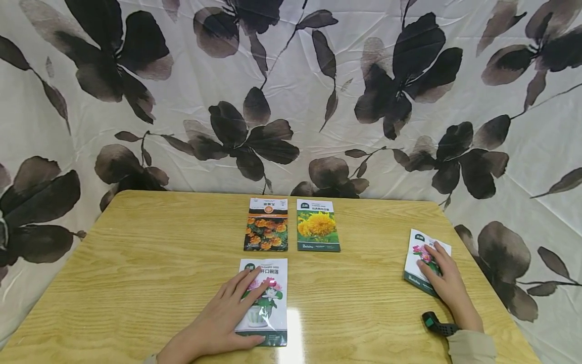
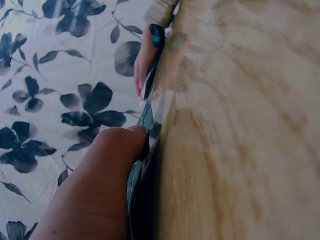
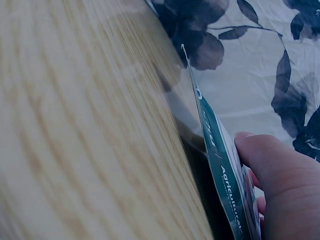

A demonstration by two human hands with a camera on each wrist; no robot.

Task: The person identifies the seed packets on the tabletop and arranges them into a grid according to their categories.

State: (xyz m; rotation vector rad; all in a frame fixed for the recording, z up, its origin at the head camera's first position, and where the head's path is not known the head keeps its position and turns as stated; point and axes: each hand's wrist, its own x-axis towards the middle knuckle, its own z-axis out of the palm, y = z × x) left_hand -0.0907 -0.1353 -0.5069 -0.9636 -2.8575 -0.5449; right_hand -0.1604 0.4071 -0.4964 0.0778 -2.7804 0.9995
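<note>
In the head view my left hand (image 1: 232,311) lies spread with straight fingers over a white seed packet (image 1: 276,323) with pink and white lotus flowers in a pot. The left wrist view shows its thumb (image 2: 117,147) on the packet's edge. My right hand (image 1: 447,280) rests on a similar lotus seed packet (image 1: 415,263) at the table's right side, partly covering it. Through the right wrist view, the thumb (image 3: 270,155) touches that packet's face, and its green lower edge (image 3: 217,155) stands slightly off the wood.
Further back lie an orange marigold seed packet (image 1: 266,232) and a yellow flower seed packet (image 1: 318,227), side by side on the wooden table (image 1: 150,263). A floral cloth (image 1: 318,101) hangs behind the table. A black band (image 1: 438,324) sits on the right wrist.
</note>
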